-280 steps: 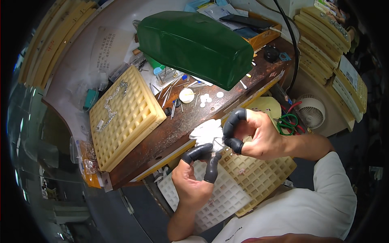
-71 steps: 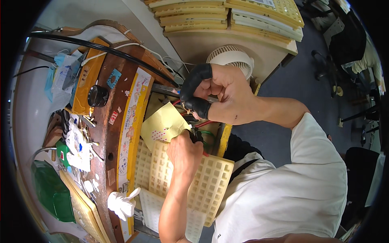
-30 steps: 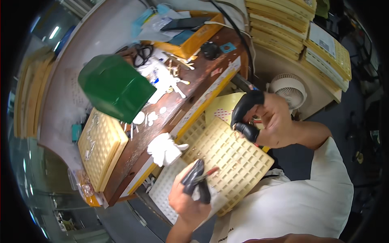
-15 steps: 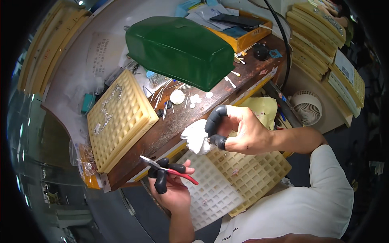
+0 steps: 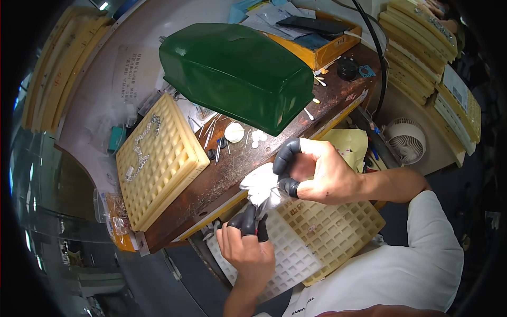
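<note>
Left hand (image 5: 248, 245) pinching the pliers (image 5: 259, 212), tips by the white glove (image 5: 257, 182) at the desk (image 5: 227, 171) edge! Right hand (image 5: 330, 174), finger pressed to thumb, contents unclear; printed wall sheet (image 5: 132, 74), lettered shirt (image 5: 380, 269).

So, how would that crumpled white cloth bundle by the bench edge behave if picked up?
The white cloth bundle would probably flop, given its loose folds. It is likely light, since it looks like thin fabric. Its irregular, slumped shape seems unlikely to roll.
</note>
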Demonstrator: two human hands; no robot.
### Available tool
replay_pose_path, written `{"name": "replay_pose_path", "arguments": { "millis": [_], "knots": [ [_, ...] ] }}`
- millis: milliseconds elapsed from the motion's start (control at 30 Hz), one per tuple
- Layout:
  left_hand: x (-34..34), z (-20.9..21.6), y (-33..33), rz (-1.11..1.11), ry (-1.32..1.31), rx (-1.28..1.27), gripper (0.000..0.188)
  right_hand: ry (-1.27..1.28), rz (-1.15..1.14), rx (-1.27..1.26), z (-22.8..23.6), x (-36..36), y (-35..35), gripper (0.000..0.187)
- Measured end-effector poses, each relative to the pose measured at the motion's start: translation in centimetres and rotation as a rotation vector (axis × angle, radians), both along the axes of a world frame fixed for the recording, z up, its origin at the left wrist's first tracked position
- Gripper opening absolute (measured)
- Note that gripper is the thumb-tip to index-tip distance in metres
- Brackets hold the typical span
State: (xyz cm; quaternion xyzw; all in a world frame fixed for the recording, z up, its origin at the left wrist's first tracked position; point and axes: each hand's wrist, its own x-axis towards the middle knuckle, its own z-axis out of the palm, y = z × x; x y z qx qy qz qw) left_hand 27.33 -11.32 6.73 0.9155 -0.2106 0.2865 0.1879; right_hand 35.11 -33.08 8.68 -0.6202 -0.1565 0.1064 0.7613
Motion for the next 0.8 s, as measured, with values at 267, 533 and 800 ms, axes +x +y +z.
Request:
{"name": "replay_pose_path", "arguments": {
  "millis": [267,533,800],
  "knots": [
    [-1.1,-0.8,-0.7,0.103,0.026,0.185,0.041,-0.042,-0.042,-0.013,-0.1,-0.2,0.4,0.025],
    [-1.2,-0.4,-1.3,0.103,0.02,0.198,0.046,-0.136,-0.093,-0.035,-0.2,-0.5,0.5,0.026],
    [-1.2,-0.4,-1.7,0.111,0.019,0.122,0.025,-0.18,-0.092,-0.176,0.4,-0.8,0.3,0.027]
  ]
}}
